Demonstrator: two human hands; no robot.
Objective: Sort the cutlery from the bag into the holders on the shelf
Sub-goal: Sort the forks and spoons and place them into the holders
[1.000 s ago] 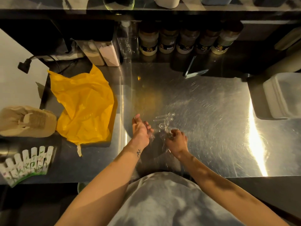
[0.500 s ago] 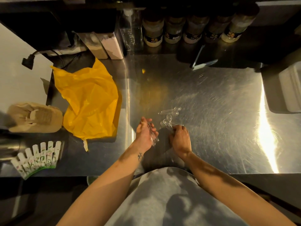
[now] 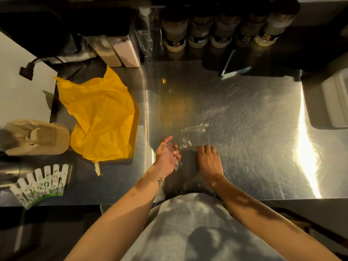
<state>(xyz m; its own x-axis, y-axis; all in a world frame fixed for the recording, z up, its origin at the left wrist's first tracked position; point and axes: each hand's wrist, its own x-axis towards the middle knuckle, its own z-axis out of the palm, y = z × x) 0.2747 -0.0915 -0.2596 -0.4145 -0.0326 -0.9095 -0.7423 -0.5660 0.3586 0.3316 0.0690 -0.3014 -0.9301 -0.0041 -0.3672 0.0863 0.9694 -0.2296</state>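
Note:
Clear plastic spoons lie on the steel counter (image 3: 244,113): two side by side (image 3: 195,128) and a small cluster (image 3: 186,144) just beyond my fingertips. My left hand (image 3: 166,156) is palm-up with its fingers curled round a bundle of clear cutlery (image 3: 173,155). To its right, my right hand (image 3: 209,161) lies palm-down, fingertips touching the spoon cluster. The empty yellow bag (image 3: 98,121) lies crumpled at the left. The holders and shelf are out of view.
Spice jars (image 3: 216,31) line the back, with two tall containers (image 3: 116,51) to their left. A white tub (image 3: 337,98) sits at the right edge. A beige folded item (image 3: 35,136) and a painted fence-shaped holder (image 3: 41,183) are at the left.
My left hand has turned more palm-up, holding the bundle of clear cutlery. My right hand has stretched flatter toward the spoon cluster. The camera tilted slightly down.

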